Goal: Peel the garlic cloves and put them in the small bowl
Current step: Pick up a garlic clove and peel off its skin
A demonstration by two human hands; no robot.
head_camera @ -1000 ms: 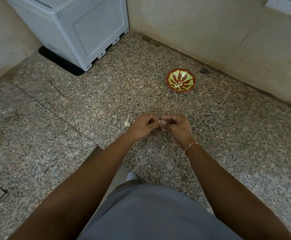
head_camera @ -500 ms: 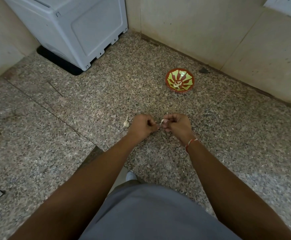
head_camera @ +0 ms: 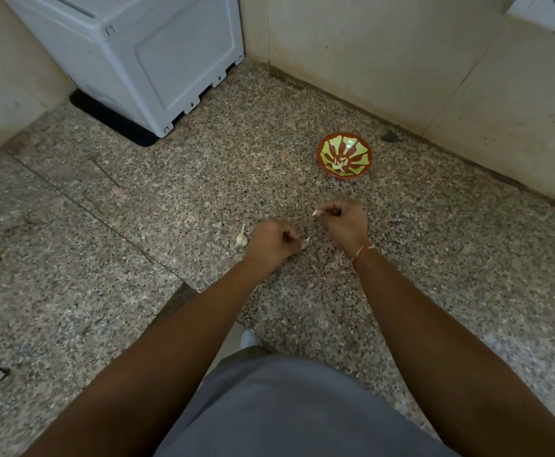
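My right hand point(head_camera: 343, 222) pinches a small pale garlic clove point(head_camera: 316, 212) at its fingertips, held above the floor a short way in front of the bowl. My left hand point(head_camera: 273, 240), lower and to the left, pinches a thin strip of garlic skin point(head_camera: 308, 238). The two hands are apart. A garlic bulb piece with a stem point(head_camera: 241, 238) lies on the floor just left of my left hand. The small red bowl with a green pattern point(head_camera: 323, 159) sits on the floor beyond my right hand, with pale garlic point(head_camera: 337, 165) in it.
A white appliance point(head_camera: 121, 54) stands on a black mat at the back left. Beige walls point(head_camera: 385, 61) close the corner behind the bowl. A dark chip point(head_camera: 390, 136) lies by the wall. My grey-trousered knee point(head_camera: 286, 407) and a white shoe point(head_camera: 249, 338) fill the foreground.
The hands were together on the clove; now they have pulled apart. My right hand has moved up and right with the clove, and my left hand keeps a strip of skin.
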